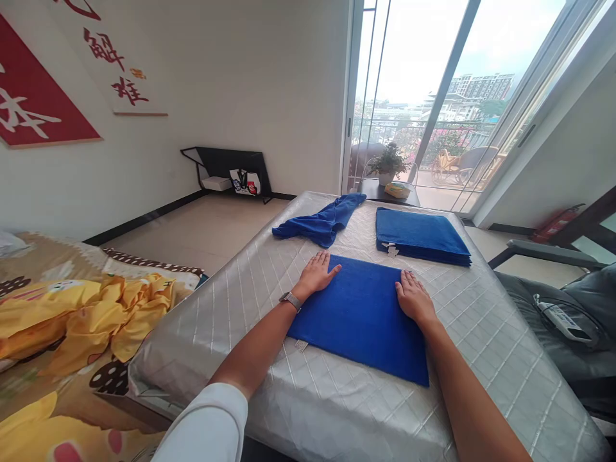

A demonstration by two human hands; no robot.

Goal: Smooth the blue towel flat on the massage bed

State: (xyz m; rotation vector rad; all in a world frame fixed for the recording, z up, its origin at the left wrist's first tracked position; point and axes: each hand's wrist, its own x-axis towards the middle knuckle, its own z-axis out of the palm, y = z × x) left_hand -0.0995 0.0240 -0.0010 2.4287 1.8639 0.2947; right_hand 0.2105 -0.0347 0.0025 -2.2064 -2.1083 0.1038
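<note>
A blue towel [360, 321] lies flat on the silvery quilted mattress [231, 301], a small white tag showing at its near left edge. My left hand [317, 273], with a watch at the wrist, rests on the towel's far left corner, fingers stretched out. On the far right corner my right hand [414, 296] lies flat with its fingers extended. Beyond it sits a neat stack of folded blue towels [421, 234] with white tags at the front. A crumpled blue towel [322, 221] lies past my left hand.
To the left, yellow patterned bedding [96, 314] is bunched up. A small table [409, 196] with a potted plant [387, 163] stands beyond the mattress by the glass door. On the right, a dark armchair [543, 308] holds a power strip [563, 321] with a cable.
</note>
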